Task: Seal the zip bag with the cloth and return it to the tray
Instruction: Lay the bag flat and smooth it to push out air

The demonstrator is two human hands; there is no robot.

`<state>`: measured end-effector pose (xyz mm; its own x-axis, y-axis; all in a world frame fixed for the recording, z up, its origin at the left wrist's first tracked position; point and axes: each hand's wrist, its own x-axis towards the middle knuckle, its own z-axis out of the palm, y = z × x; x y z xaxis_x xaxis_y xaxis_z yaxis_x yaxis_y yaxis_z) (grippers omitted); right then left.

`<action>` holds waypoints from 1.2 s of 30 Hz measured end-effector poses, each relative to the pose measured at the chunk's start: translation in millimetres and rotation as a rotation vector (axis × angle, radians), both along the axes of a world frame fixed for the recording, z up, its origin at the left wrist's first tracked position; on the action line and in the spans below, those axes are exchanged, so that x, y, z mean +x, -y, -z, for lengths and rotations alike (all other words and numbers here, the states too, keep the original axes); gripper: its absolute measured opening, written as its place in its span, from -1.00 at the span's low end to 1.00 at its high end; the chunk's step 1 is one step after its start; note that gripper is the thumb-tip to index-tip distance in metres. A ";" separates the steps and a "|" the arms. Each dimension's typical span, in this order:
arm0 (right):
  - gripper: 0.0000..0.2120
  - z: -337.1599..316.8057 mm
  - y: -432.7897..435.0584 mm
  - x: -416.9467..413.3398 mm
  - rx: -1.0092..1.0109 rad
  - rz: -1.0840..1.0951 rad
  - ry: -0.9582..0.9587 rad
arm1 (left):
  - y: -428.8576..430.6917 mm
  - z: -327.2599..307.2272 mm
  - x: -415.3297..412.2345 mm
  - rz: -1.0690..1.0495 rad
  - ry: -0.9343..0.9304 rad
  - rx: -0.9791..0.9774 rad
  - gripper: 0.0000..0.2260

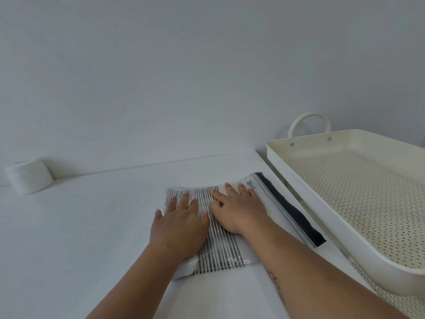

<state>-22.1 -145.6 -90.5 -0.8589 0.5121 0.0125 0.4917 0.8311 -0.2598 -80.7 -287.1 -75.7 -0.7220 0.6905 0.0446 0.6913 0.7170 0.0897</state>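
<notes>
A clear zip bag [273, 201] lies flat on the white table, its black zip strip [292, 215] along the right edge, facing the tray. Inside it is a folded black-and-white striped cloth [220, 252]. My left hand [179, 226] lies palm down on the bag's left part, fingers spread. My right hand [239, 210] presses flat on the bag beside it, fingertips close to the small zip slider [251, 184]. Neither hand grips anything. The cream perforated tray [299, 194] stands just right of the bag.
A white roll [28, 179] sits at the far left against the wall. The tray has a loop handle [309, 123] at its far end and a raised rim. The white table [80, 226] stretches left of the bag; a wall rises behind.
</notes>
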 end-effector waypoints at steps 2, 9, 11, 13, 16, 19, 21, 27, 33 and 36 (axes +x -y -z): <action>-0.44 0.1 -4.6 1.2 0.001 0.028 0.009 | 0.3 -0.6 0.3 -0.004 0.005 -0.002 -0.45; -0.43 -0.6 -24.5 7.8 0.026 0.090 0.052 | 2.2 -2.8 1.7 -0.006 0.030 0.007 -0.45; -0.43 -2.0 -31.4 11.9 0.021 0.117 0.057 | 2.5 -4.3 1.6 -0.007 0.040 0.005 -0.46; -0.42 -2.9 -34.5 15.4 0.009 0.131 0.059 | 2.8 -6.1 2.8 -0.003 0.051 0.000 -0.46; -0.42 -1.8 -30.7 18.3 0.020 0.141 0.046 | 5.7 -9.9 6.1 -0.009 0.020 -0.047 -0.47; -0.42 0.7 -23.1 22.4 0.025 0.176 0.033 | 6.2 -14.6 15.1 0.002 -0.155 -0.093 -0.49; -0.42 0.9 -18.5 24.8 0.032 0.193 0.028 | -1.0 -13.6 29.2 0.103 -0.193 -0.010 -0.49; -0.43 -2.6 -14.7 30.7 0.010 0.188 0.033 | -18.1 -1.0 39.9 0.086 -0.099 -0.119 -0.47; -0.44 -4.2 -16.0 33.8 -0.001 0.175 0.039 | -17.1 4.8 33.0 0.026 -0.097 -0.079 -0.40; -0.44 -4.4 -14.5 34.1 -0.001 0.171 0.029 | -15.3 4.6 31.0 -0.006 -0.103 -0.049 -0.34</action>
